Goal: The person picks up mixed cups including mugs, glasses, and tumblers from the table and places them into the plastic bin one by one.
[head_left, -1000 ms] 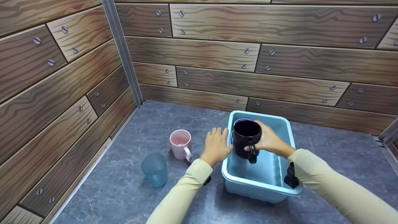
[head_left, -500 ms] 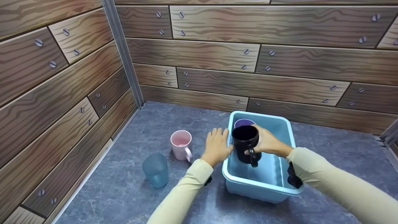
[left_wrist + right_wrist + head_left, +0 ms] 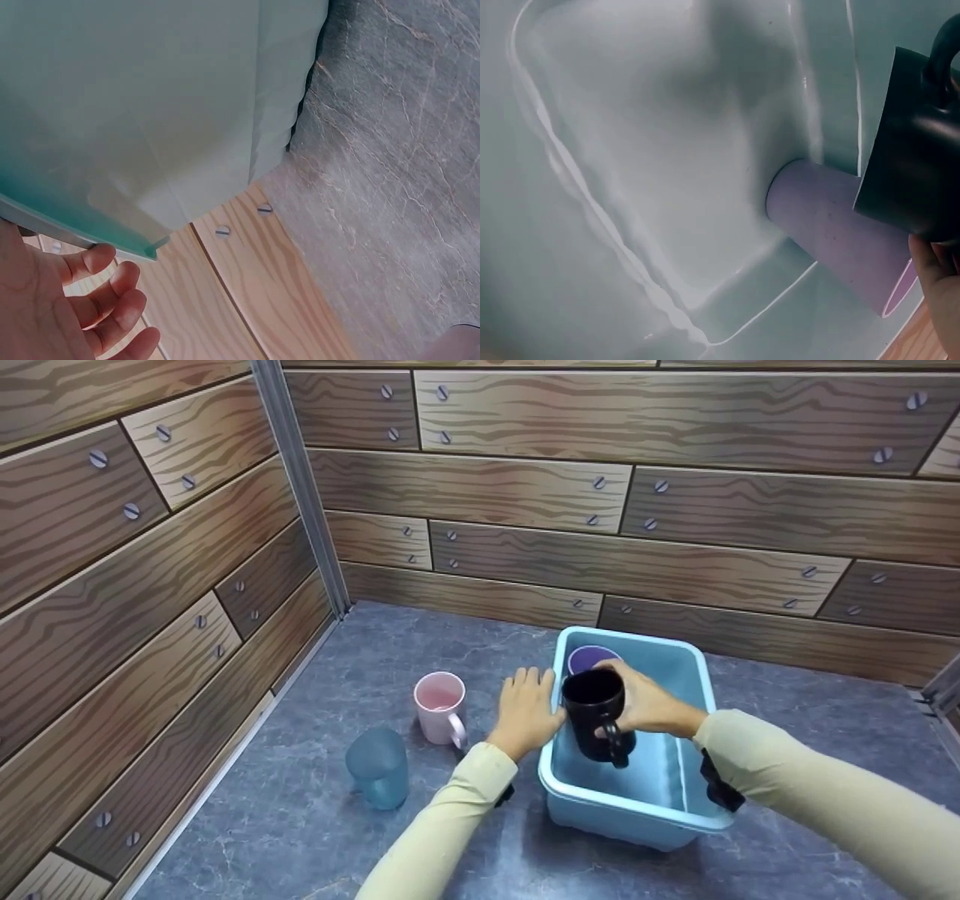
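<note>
My right hand (image 3: 646, 701) grips a black mug (image 3: 596, 712) by its body, inside the upper part of the light blue bin (image 3: 637, 802). The mug leans a little, its handle facing toward me. Behind it a purple cup (image 3: 592, 658) stands in the bin's far left corner; the right wrist view shows this purple cup (image 3: 840, 232) next to the black mug (image 3: 915, 150). My left hand (image 3: 525, 712) rests on the bin's left rim with fingers extended. In the left wrist view, its fingers (image 3: 112, 300) lie loosely beside the rim (image 3: 82, 232).
Left of the bin, a pink mug (image 3: 439, 709) stands on the grey marbled table (image 3: 300, 810). Nearer me is a translucent blue cup (image 3: 377, 769). Wood-patterned walls (image 3: 525, 487) close off the back and left side.
My right hand has brought the black mug toward me and lower in the bin, uncovering more of the purple cup. My left hand stays on the rim.
</note>
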Demonstrator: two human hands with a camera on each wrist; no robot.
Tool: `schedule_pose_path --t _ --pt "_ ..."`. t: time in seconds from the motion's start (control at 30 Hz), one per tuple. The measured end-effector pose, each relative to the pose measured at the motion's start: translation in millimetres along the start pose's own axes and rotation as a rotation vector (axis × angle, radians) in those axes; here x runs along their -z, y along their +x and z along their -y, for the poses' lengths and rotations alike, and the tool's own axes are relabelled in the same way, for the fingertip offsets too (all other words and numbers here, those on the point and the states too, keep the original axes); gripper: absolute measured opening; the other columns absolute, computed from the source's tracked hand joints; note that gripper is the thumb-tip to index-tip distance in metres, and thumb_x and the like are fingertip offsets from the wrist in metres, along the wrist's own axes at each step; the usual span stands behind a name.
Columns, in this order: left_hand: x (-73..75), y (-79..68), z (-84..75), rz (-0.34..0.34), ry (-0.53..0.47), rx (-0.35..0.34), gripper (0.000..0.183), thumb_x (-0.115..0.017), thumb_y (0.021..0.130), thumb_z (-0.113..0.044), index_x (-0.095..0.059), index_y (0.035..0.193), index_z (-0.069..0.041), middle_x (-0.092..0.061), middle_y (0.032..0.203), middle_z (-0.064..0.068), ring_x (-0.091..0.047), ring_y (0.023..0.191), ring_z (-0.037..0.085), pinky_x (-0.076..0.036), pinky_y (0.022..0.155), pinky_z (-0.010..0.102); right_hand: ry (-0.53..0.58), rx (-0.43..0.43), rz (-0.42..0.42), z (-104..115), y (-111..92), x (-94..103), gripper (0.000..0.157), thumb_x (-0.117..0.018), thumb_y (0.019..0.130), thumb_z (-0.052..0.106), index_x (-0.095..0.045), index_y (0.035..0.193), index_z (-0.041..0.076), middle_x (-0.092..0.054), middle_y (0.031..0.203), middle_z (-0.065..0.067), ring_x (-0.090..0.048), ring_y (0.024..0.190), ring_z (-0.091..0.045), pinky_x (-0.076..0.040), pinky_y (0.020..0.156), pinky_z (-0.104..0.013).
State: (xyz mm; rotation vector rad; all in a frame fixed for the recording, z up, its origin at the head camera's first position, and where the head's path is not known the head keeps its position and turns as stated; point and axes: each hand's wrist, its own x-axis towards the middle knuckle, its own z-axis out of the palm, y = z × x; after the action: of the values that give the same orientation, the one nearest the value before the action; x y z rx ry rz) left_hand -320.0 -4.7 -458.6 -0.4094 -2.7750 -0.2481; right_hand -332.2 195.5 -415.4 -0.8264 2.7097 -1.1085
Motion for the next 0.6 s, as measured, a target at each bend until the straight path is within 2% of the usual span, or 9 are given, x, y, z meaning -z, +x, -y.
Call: schedule_pose_path --t 0.27,0.47,0.6 --pt "-1.0 0.1 0.4 0.000 0.002 0.007 0.046 -0.055 0.083 -0.041 -0.051 0.119 -0.012 -0.056 0.111 0.008 -0.051 0.105 0.024 -0.042 0.088 0.039 -0.169 0.021 0.068 -2.4 -3.0 1.3 0.088 -0.087 0.054 0.030 -0.044 0.123 -0.003 -0.062 0.107 -0.017 -0.059 0.096 -0.028 -0.047 0.086 -0.048" --pt "0.0 -0.9 0.7 -0.015 0.005 -0.002 0.045 -0.056 0.083 -0.041 -0.051 0.117 -0.012 -0.057 0.109 0.007 -0.051 0.103 0.023 -0.041 0.085 0.037 -0.232 0.063 0.117 -3.5 -5.0 0.7 0.085 -0.086 0.051 0.026 -0.046 0.118 -0.006 -0.063 0.102 -0.017 -0.061 0.090 -0.028 -0.050 0.080 -0.044" --pt "0.3 -0.9 0.3 -0.012 0.013 0.001 0.045 -0.056 0.083 -0.042 -0.051 0.117 -0.013 -0.057 0.108 0.007 -0.051 0.102 0.023 -0.042 0.084 0.036 -0.251 0.054 0.145 -3.1 -3.7 -0.2 0.084 -0.086 0.050 0.024 -0.045 0.117 -0.007 -0.063 0.100 -0.018 -0.061 0.089 -0.028 -0.050 0.078 -0.043"
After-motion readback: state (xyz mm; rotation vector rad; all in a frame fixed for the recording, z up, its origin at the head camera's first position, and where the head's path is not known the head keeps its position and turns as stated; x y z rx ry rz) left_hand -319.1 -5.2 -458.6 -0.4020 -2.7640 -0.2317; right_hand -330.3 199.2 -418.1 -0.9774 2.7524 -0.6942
